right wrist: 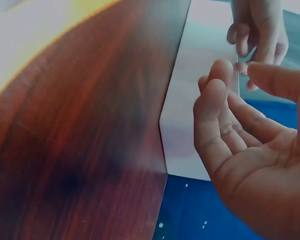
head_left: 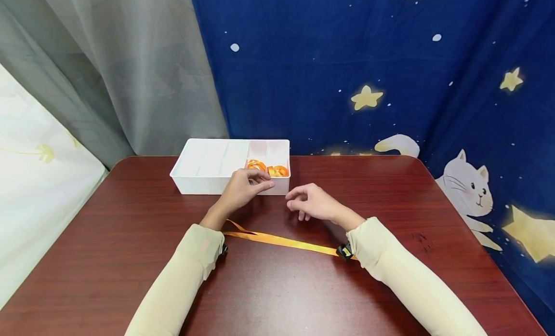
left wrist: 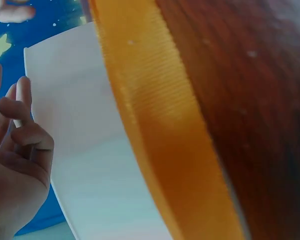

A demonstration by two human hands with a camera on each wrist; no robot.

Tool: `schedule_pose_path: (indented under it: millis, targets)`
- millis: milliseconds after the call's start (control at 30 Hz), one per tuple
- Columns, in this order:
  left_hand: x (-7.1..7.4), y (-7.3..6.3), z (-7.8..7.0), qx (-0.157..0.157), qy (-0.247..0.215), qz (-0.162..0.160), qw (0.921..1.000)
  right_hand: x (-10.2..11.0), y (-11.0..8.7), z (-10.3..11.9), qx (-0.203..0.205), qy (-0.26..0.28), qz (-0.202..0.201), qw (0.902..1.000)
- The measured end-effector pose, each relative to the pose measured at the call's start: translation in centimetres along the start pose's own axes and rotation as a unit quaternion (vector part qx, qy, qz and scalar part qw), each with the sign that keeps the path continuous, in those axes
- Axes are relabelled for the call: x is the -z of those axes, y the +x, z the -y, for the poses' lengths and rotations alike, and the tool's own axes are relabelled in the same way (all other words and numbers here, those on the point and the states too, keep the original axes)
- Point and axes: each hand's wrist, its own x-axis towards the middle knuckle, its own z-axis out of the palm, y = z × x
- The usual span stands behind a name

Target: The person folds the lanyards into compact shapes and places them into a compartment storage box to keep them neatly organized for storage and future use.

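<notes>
My left hand (head_left: 245,187) is in front of the white divided box (head_left: 201,185), its fingertips near the right compartments; I see nothing in its grasp. In the left wrist view, that hand (left wrist: 20,165) has loosely bent fingers. Orange ribbon coils (head_left: 277,171) lie in the compartments at the box's right end. Right of the box's front corner, my right hand (head_left: 314,201) hovers with relaxed, slightly bent fingers and holds nothing. A long yellow-orange ribbon (head_left: 282,240) stretches across the table under both wrists. In the left wrist view the ribbon (left wrist: 154,115) passes close before the camera.
The reddish-brown wooden table (head_left: 277,297) carries the box near its back edge. Behind it hang a grey curtain (head_left: 143,75) and a blue star-patterned curtain (head_left: 303,95). A white cloth (head_left: 39,191) hangs at the left. Dark wrist devices (head_left: 345,250) sit at the sleeve cuffs.
</notes>
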Motion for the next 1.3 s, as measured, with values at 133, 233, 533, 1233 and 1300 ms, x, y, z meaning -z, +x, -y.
schedule_pose_path:
  millis: [133, 233, 533, 1233, 1300]
  targets:
    - [-0.1, -0.2, 0.1, 0.008, -0.002, 0.024, 0.9997, -0.3, -0.7, -0.1, -0.002, -0.015, 0.041, 0.9990]
    - [-0.2, -0.3, 0.1, 0.011, -0.005, 0.029, 0.9995, -0.3, -1.2, -0.5, -0.001, -0.027, 0.065, 0.9975]
    - [-0.4, -0.5, -0.1, 0.021, -0.016, 0.046, 0.9986, -0.7, -2.3, -1.3, 0.007, -0.065, 0.106, 0.9922]
    - [-0.1, -0.9, 0.4, 0.052, -0.064, 0.107, 0.9909, -1.4, -3.7, -2.3, 0.031, -0.072, 0.114, 0.9904]
    - [0.0, -0.9, 0.3, 0.057, -0.071, 0.117, 0.9890, -1.6, -3.7, -2.5, 0.038, -0.072, 0.112, 0.9903]
